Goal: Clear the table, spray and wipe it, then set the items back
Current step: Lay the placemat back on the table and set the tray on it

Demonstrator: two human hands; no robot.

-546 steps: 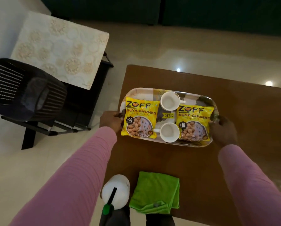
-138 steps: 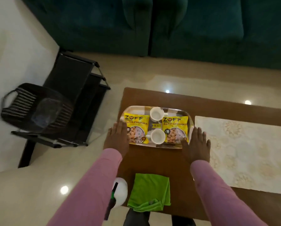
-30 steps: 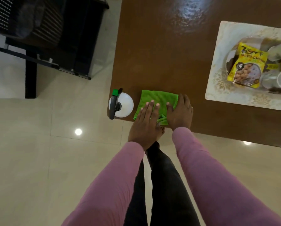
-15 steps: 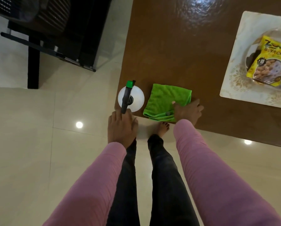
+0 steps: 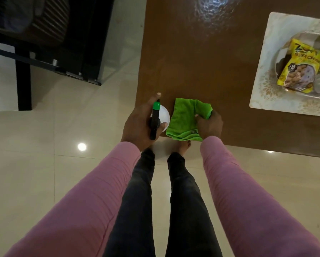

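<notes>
The left hand (image 5: 138, 125) closes its grip round the head of the spray bottle (image 5: 163, 117), which stands touching the left side of the cloth (image 5: 185, 119), one finger lying out past the green nozzle. The right hand (image 5: 210, 127) has its grip narrow on the cloth, pinching and bunching its right side, with the cloth lying on the desk (image 5: 192, 62) at its near edge. Well to the right of the cloth and farther from the person lies a pale mat (image 5: 265, 71) bearing a tray (image 5: 302, 35) with a yellow packet (image 5: 298, 71), so the desk is not fully cleared. The wood beyond the cloth is bare and shows a glossy patch, though whether that is spray or only lamp glare cannot be told. With both tools in hand, this reads as the spray-and-wipe stage over the bare part. It could equally be the tools being taken away once the items are back, and one view does not settle it. If wiping is starting, spraying, wiping and dealing with the ground under the mat are all left.
</notes>
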